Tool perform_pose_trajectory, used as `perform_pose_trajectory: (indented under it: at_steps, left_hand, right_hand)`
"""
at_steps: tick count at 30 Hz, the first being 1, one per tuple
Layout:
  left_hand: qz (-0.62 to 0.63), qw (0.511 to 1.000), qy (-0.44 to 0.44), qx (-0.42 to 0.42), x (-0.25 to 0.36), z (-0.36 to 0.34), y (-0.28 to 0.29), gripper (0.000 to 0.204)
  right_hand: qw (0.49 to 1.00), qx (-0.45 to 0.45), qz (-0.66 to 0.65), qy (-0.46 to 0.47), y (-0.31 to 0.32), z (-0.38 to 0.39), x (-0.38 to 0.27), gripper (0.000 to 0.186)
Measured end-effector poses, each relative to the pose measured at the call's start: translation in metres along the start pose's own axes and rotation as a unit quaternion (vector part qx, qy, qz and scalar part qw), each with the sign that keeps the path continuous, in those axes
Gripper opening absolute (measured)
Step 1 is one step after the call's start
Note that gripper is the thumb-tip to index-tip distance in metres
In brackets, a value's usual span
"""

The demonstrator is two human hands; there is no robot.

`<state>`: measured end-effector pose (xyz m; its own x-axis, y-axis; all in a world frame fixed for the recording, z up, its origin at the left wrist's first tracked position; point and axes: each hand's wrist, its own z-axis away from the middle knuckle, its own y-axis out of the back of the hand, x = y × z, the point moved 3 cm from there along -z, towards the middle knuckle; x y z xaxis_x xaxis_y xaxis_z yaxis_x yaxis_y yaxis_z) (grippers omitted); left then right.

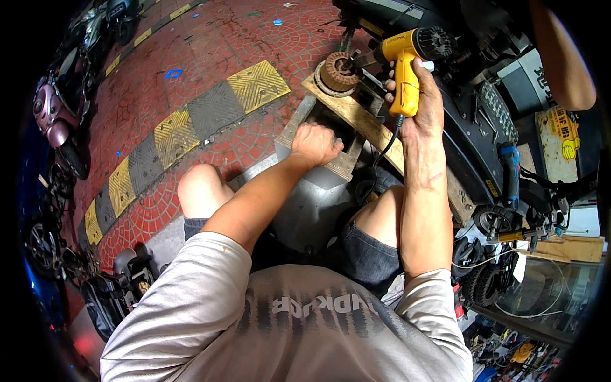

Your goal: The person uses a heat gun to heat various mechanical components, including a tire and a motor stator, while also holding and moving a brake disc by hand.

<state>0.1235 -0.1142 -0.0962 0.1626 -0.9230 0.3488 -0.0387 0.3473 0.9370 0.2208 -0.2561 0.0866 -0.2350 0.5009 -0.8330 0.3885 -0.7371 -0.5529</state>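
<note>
My right hand [428, 107] is wrapped round the handle of a yellow corded heat gun [405, 67], raised over the bench. Its nozzle points left, close to a round motor stator [342, 71] with brown-copper windings, which lies on a wooden plank [375, 130]. The nozzle's tip is partly lost against the dark parts behind. Below the stator, my left hand [316, 145] is closed over the edge of a low wooden frame [344, 164], with most of its fingers curled out of sight. A black cord [389, 148] hangs from the gun's handle.
At right stand a dark scooter body [468, 153] and a blue power tool [510, 172]. Another person's arm [563, 60] reaches in at upper right. A yellow-and-black speed bump [207, 114] crosses the red paving. Parked scooters [57, 118] line the left.
</note>
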Motion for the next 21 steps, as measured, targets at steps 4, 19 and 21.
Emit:
perform_pose_trajectory:
  at_steps: [4,19,21]
  left_hand:
    - [0.009,1.0,-0.005,0.013,-0.0023,0.0006,-0.0022,0.05]
    - [0.009,1.0,-0.001,0.001,-0.0015,0.0008,0.0003,0.049]
    - [0.009,1.0,-0.002,-0.001,-0.0002,-0.0003,0.0003,0.049]
  right_hand:
    - [1.0,0.006,-0.01,-0.009,0.0007,-0.0023,0.0004,0.04]
    - [1.0,-0.001,-0.011,-0.021,0.0017,-0.0017,-0.0013,0.04]
    - [1.0,0.008,-0.003,-0.025,0.0016,-0.0003,-0.002,0.039]
